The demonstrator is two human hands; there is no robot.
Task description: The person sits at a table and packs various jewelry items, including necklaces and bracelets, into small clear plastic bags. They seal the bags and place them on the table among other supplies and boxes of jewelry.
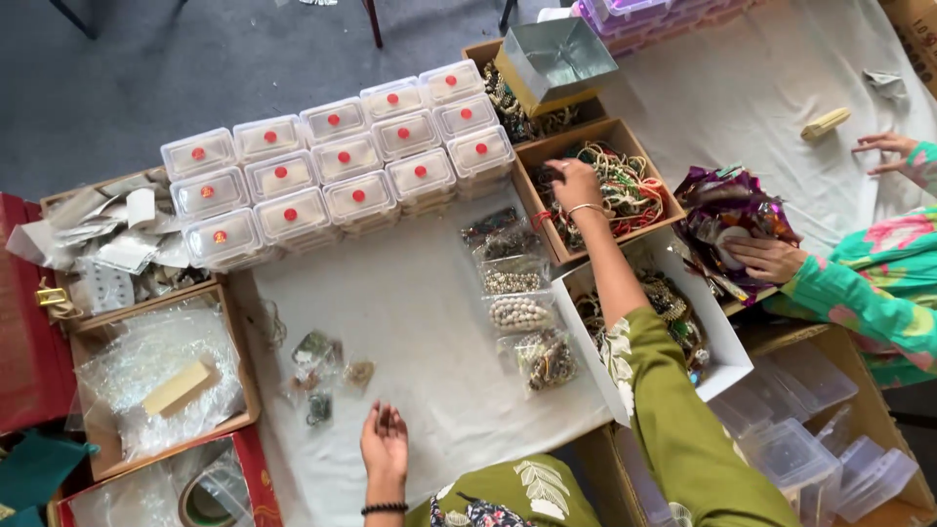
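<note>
My right hand (574, 182), a bangle on its wrist, reaches into a cardboard box (547, 154) full of coloured bangles and beads (625, 185); whether it grips any of them I cannot tell. My left hand (385, 444) rests flat on the white cloth (420, 312), fingers apart, holding nothing. Just beyond it lie small clear packets of jewellery (320, 359). A column of bagged bead necklaces (517, 293) lies between my two arms.
Rows of clear plastic boxes with red dots (337, 161) stand at the back. A white box of jewellery (727, 337) sits under my right arm. Another person's hands (766, 259) hold purple wrapping at right. Boxes of plastic bags (156, 376) stand at left.
</note>
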